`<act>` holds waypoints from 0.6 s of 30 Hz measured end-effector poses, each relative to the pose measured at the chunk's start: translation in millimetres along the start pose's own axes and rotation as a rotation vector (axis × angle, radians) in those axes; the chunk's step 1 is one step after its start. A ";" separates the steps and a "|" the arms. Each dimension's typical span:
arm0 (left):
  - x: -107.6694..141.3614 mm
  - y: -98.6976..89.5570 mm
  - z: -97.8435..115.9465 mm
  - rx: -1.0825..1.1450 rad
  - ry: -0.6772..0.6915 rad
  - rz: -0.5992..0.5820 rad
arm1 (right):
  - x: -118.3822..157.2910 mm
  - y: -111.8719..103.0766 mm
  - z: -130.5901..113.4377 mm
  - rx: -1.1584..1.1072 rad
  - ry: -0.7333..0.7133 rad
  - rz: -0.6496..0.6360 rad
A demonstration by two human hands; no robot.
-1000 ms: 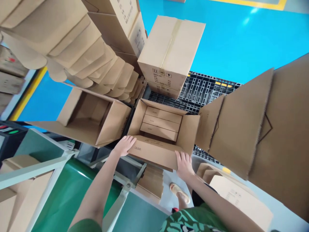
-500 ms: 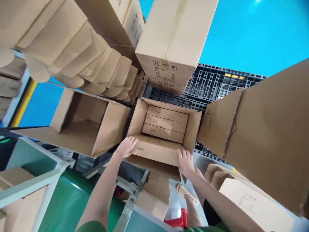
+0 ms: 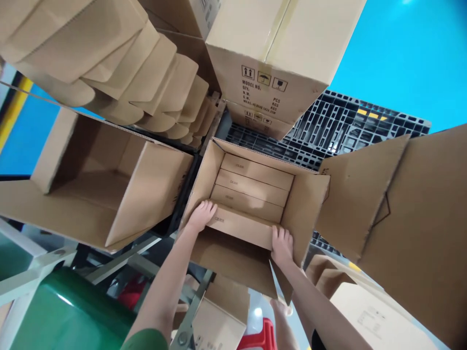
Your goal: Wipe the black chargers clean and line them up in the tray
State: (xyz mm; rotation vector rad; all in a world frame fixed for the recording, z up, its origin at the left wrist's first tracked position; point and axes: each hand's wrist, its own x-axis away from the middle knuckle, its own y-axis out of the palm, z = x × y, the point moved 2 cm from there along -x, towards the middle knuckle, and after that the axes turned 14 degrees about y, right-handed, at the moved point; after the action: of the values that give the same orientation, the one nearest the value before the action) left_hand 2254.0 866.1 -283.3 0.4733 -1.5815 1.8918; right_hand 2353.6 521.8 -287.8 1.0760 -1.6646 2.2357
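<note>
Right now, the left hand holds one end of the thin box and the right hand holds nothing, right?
Not quite: the right hand holds the other end of the thin box, as the head view shows. The left hand does hold one end.

Middle carton [image 3: 306, 209]: between left carton [image 3: 146, 194] and right cardboard panels [image 3: 419, 228]
Its far part: three boxes [image 3: 251, 187], row running left to right
Its near part: fourth box [image 3: 242, 227], left hand [image 3: 203, 215] and right hand [image 3: 282, 244] at its ends
Far carton [image 3: 268, 73]: beyond, atop lower carton [image 3: 251, 121]
Pallet [image 3: 328, 129]: right of these
Cardboard sheets [image 3: 146, 82]: far left, beyond left carton
</note>
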 end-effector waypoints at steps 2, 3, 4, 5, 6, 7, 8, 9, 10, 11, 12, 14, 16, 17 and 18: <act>-12.0 14.3 -1.7 0.018 -0.036 0.020 | -6.7 12.3 -3.3 0.002 0.027 0.014; -16.4 21.2 -3.8 0.027 -0.056 0.031 | -9.3 18.9 -6.6 0.000 0.039 0.024; -19.7 28.3 -6.0 0.035 -0.079 0.044 | -11.7 26.0 -11.0 -0.003 0.051 0.034; -22.1 35.8 -7.2 0.042 -0.107 0.058 | -14.3 33.6 -16.1 -0.004 0.065 0.045; -24.2 44.0 -6.5 0.048 -0.141 0.073 | -17.3 41.9 -21.4 -0.005 0.082 0.054; -26.3 53.1 -3.6 0.056 -0.179 0.089 | -20.6 50.9 -26.5 -0.005 0.099 0.063; -28.8 63.1 1.7 0.064 -0.221 0.104 | -24.0 60.3 -30.9 -0.004 0.112 0.070; -32.0 73.9 8.9 0.075 -0.265 0.118 | -27.4 69.9 -34.5 -0.004 0.120 0.075; -36.0 85.2 17.0 0.088 -0.308 0.129 | -30.4 79.4 -37.2 -0.004 0.122 0.078; -40.6 96.4 25.2 0.104 -0.347 0.138 | -33.0 88.5 -39.1 -0.004 0.120 0.081; -45.5 107.1 32.3 0.121 -0.382 0.146 | -34.9 96.9 -40.4 -0.002 0.115 0.082; -54.8 125.2 41.0 0.157 -0.433 0.159 | -36.7 110.5 -41.9 0.003 0.110 0.086; -61.6 137.4 41.9 0.196 -0.459 0.172 | -36.5 119.0 -43.7 0.009 0.102 0.087; -63.8 141.2 40.4 0.217 -0.465 0.180 | -36.1 121.5 -45.1 0.010 0.089 0.086; -65.4 143.6 38.4 0.237 -0.470 0.187 | -35.8 123.0 -46.9 0.009 0.065 0.085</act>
State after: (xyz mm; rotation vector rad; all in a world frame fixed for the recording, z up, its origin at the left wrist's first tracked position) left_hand 2203.6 800.9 -423.2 0.9597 -1.7437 2.2411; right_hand 2295.5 527.8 -411.0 0.9406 -1.7067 2.3058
